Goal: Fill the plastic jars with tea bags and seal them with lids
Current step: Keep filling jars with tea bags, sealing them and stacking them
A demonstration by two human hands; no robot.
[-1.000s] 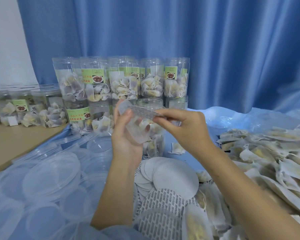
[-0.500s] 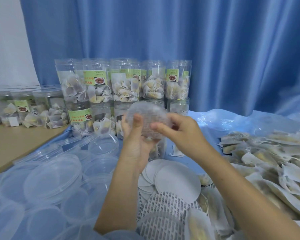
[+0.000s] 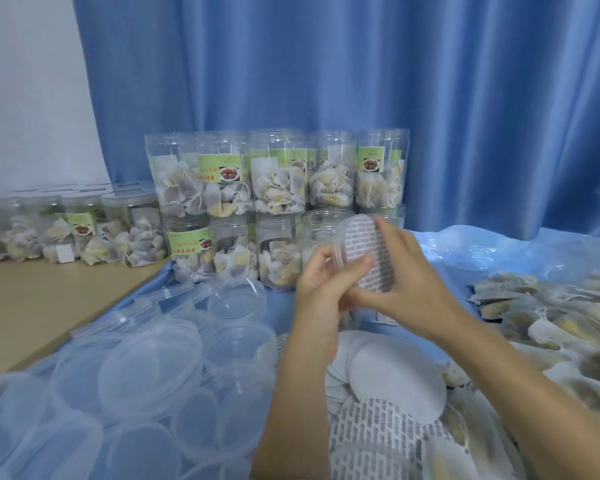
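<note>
Lid [image 3: 357,251] held up between both hands, left hand [image 3: 321,289] and right hand [image 3: 407,289] fingers pinching it (seating that printed liner disc, I guess) before capping.

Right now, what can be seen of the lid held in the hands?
The lid is a round, clear plastic cap with a ribbed rim and a printed liner disc seated inside, showing rows of small dark text on white. It is held up on edge, its lined inside turned toward the camera, in front of the stacked jars. The left hand grips its lower left rim, thumb across the liner; the right hand holds its right side.
</note>
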